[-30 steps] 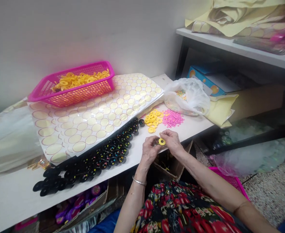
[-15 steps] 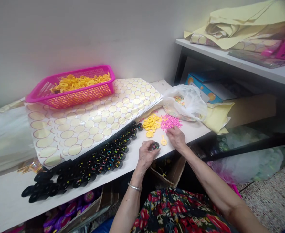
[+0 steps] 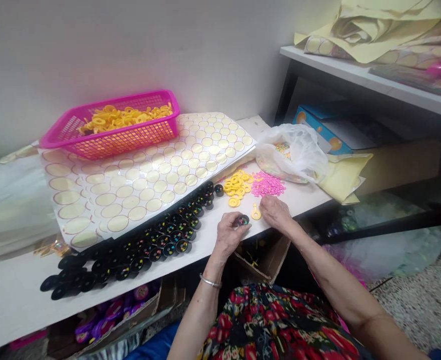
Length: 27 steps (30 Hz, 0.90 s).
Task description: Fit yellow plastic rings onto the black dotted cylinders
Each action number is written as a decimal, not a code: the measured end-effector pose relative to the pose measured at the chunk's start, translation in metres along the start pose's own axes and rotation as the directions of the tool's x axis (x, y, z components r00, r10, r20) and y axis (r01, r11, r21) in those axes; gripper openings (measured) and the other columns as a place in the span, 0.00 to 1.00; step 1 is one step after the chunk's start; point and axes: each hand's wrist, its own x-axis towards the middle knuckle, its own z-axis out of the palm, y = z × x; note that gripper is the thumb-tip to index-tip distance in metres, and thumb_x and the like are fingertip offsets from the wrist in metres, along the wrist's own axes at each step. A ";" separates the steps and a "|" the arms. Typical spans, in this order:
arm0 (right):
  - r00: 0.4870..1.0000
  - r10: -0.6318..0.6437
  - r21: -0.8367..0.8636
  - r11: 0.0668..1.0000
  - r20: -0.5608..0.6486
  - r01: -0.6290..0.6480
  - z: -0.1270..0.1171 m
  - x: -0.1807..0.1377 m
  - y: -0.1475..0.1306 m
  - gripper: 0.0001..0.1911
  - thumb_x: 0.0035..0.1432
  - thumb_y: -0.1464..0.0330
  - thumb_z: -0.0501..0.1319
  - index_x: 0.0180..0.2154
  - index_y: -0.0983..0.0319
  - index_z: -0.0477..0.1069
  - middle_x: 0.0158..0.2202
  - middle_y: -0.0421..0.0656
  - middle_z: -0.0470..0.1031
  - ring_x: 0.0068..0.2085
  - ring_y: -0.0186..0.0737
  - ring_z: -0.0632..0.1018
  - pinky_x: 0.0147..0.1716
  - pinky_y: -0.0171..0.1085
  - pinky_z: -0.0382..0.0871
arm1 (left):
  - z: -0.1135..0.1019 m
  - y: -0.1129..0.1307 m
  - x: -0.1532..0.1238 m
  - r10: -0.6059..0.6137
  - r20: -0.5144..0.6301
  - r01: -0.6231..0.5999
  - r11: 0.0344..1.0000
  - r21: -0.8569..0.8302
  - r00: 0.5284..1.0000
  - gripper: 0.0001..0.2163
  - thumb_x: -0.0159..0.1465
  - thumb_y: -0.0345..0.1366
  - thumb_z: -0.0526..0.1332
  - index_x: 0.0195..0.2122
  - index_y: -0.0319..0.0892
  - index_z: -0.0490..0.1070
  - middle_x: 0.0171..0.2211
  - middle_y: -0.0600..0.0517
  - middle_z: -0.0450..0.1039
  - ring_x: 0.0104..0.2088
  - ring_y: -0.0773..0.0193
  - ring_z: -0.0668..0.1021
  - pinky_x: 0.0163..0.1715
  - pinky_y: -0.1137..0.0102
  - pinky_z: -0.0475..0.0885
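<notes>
Between the thumb and fingers of my left hand (image 3: 228, 234) is a small round black cup (image 3: 243, 220) with coloured bits inside. My right hand (image 3: 275, 211) has its fingers pressed together at the near edge of the pink bead pile (image 3: 268, 184); whatever they pinch is hidden. On the table between my hands lies a single yellow ring-shaped piece (image 3: 256, 212) with a short stem. A heap of similar yellow pieces (image 3: 237, 184) lies just beyond. To the left stand rows of black cups (image 3: 163, 240), many holding coloured bits.
A pink basket (image 3: 126, 137) of yellow pieces rests on sheets of round stickers (image 3: 160, 181). Behind the beads sits a clear plastic bag (image 3: 299, 155) with small coloured bits. A shelf (image 3: 355, 75) stands at the right. Below the table edge are open cardboard boxes (image 3: 276, 257).
My right hand has shifted slightly nearer and lower beside the pink beads, fingers still together. My left hand keeps hold of the black cup. The camera view has tilted slightly.
</notes>
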 end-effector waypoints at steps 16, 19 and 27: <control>0.979 0.198 0.160 0.966 0.057 -0.205 -0.009 0.013 0.013 0.10 0.51 0.66 0.55 0.29 0.62 0.74 0.30 0.45 0.76 0.33 0.40 0.73 0.27 0.34 0.55 | 0.000 0.001 0.000 0.002 0.006 -0.002 1.000 -0.007 1.000 0.13 0.47 0.36 0.68 0.36 0.42 0.74 0.32 0.51 0.69 0.32 0.67 0.71 0.33 0.71 0.69; 0.986 0.165 0.243 0.956 0.023 -0.166 -0.005 0.011 0.018 0.12 0.54 0.67 0.53 0.28 0.62 0.74 0.28 0.44 0.75 0.31 0.38 0.73 0.28 0.33 0.56 | 0.001 0.001 0.000 0.004 0.008 -0.004 1.000 -0.004 1.000 0.13 0.47 0.35 0.68 0.36 0.41 0.74 0.32 0.51 0.69 0.32 0.67 0.71 0.33 0.71 0.69; 0.992 0.033 0.139 0.990 -0.121 -0.016 0.010 0.000 0.019 0.09 0.55 0.69 0.54 0.34 0.62 0.73 0.37 0.45 0.74 0.37 0.39 0.72 0.32 0.34 0.58 | 0.001 -0.005 0.000 0.037 0.010 -0.038 0.999 0.028 0.999 0.16 0.45 0.35 0.70 0.36 0.41 0.73 0.32 0.51 0.70 0.31 0.67 0.71 0.32 0.71 0.68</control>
